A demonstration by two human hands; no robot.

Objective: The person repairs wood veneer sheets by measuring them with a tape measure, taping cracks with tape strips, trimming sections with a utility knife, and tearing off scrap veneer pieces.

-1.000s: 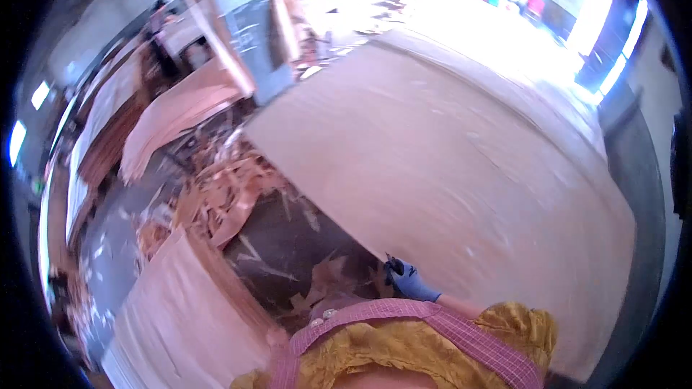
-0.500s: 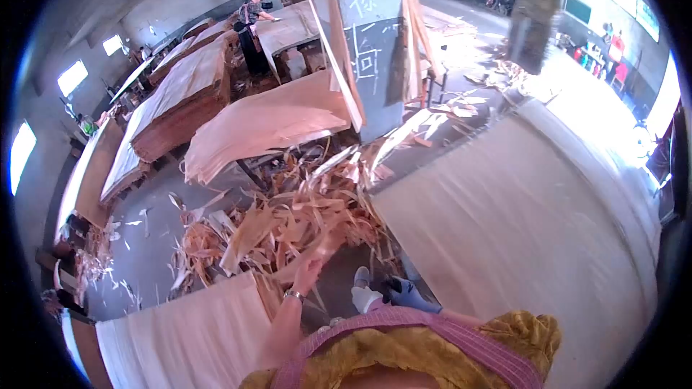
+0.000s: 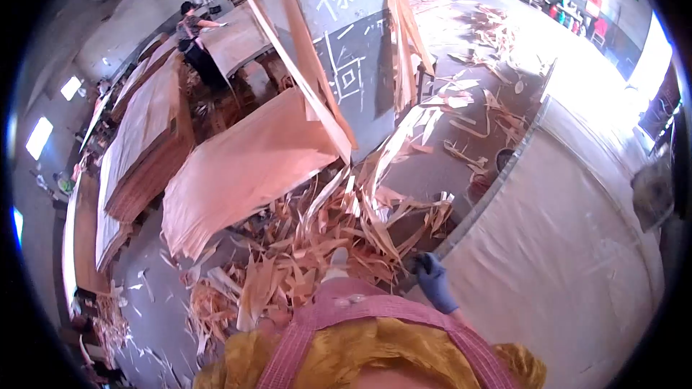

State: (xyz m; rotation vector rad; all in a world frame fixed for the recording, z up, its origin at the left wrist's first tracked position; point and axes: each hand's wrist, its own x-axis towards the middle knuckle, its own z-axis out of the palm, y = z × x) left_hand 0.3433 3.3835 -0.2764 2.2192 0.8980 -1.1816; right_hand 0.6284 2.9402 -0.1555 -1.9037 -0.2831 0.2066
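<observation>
My right hand (image 3: 435,282), in a blue-grey glove, is beside the near-left corner of a large pale sheet-topped stack (image 3: 548,245). Its fingers are curled, with something dark at their tips; whether that is a held thing or part of the glove I cannot make out. My left hand does not show clearly; the left sleeve (image 3: 241,353) is low at the frame's bottom edge. Between the arms, a light shoe (image 3: 337,263) steps among torn veneer strips (image 3: 288,274) heaped on the floor.
A drooping stack of pinkish veneer sheets (image 3: 249,166) lies ahead left, by a painted pillar (image 3: 349,50) with boards leaning on it. Taller veneer stacks (image 3: 144,144) stand farther left. Another person (image 3: 194,43) leans over a stack. Scraps (image 3: 483,115) litter the floor ahead right.
The view has moved forward and turned right. My bare left hand, earlier in front with a wristwatch, has dropped back out of clear sight. My gloved right hand has swung outward to the right.
</observation>
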